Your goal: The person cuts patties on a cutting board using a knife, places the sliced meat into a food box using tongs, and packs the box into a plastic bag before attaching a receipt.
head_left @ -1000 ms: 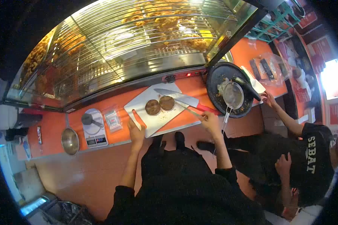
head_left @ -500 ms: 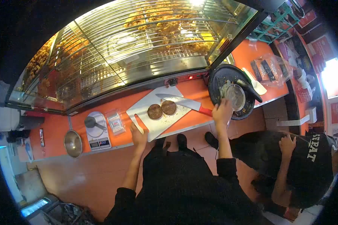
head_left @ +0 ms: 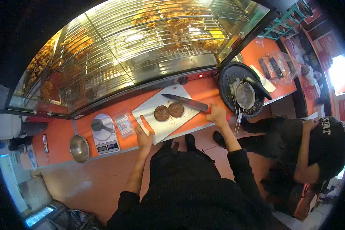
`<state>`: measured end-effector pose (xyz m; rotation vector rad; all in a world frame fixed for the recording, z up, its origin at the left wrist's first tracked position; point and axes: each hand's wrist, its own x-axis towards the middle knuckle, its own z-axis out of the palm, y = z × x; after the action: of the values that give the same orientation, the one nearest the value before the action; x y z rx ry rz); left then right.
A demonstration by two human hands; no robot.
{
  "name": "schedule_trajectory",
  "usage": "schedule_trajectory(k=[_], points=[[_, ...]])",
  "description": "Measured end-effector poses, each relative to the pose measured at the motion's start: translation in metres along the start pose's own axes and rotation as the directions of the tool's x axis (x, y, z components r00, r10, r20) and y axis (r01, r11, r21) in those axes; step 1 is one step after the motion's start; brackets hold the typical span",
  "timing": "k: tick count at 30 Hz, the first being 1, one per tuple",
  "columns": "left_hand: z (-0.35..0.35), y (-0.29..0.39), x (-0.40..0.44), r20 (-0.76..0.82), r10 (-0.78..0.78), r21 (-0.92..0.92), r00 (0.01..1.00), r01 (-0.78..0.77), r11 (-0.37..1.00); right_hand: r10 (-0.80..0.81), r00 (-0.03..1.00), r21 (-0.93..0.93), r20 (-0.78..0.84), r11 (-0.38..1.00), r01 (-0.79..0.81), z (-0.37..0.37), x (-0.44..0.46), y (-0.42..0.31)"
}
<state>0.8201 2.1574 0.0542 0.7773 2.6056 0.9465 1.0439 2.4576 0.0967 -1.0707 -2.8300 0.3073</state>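
Two round brown patties [head_left: 168, 112] lie side by side on a white cutting board [head_left: 165, 132] with crumbs around them. My left hand [head_left: 144, 138] grips the board's lower left edge by its handle slot. A large knife [head_left: 186, 102] with a red handle lies across the upper right of the board, its blade pointing left behind the patties. My right hand [head_left: 217, 116] is closed round the knife's handle. To the right, a wire strainer [head_left: 245, 96] rests in a black round pan [head_left: 227, 81], its handle hanging over the counter's front edge.
A lit glass cabinet [head_left: 142, 69] of fried food stands behind the orange counter [head_left: 61, 139]. Left of the board are a packet [head_left: 124, 124], a scale [head_left: 107, 147] with a dark scoop, and a metal bowl [head_left: 79, 148]. A co-worker [head_left: 295, 142] in black stands at the right.
My right hand let go of a thin utensil, reached to the strainer and pan, then came back and took hold of the knife handle. The co-worker's hand has left the pan's side.
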Motion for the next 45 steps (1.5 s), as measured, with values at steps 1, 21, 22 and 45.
schedule_trajectory(k=[1,21,22,45], points=[[-0.001,0.001,0.000,0.043,-0.046,0.016,0.998,0.045,0.999,0.076,0.996,0.055,0.040,0.995,-0.078,-0.015,-0.004,-0.010],[0.018,0.073,0.121,0.353,0.716,-0.298,0.603,-0.653,0.697,0.492,0.782,0.188,0.382,0.787,-0.587,-0.014,-0.070,-0.122],[0.022,0.072,0.123,0.340,0.727,-0.306,0.596,-0.661,0.685,0.495,0.780,0.187,0.384,0.785,-0.590,0.004,-0.071,-0.117],[0.036,0.075,0.144,0.429,0.766,-0.302,0.479,-0.723,0.622,0.349,0.799,0.597,0.489,0.534,-0.599,0.060,-0.084,-0.087]])
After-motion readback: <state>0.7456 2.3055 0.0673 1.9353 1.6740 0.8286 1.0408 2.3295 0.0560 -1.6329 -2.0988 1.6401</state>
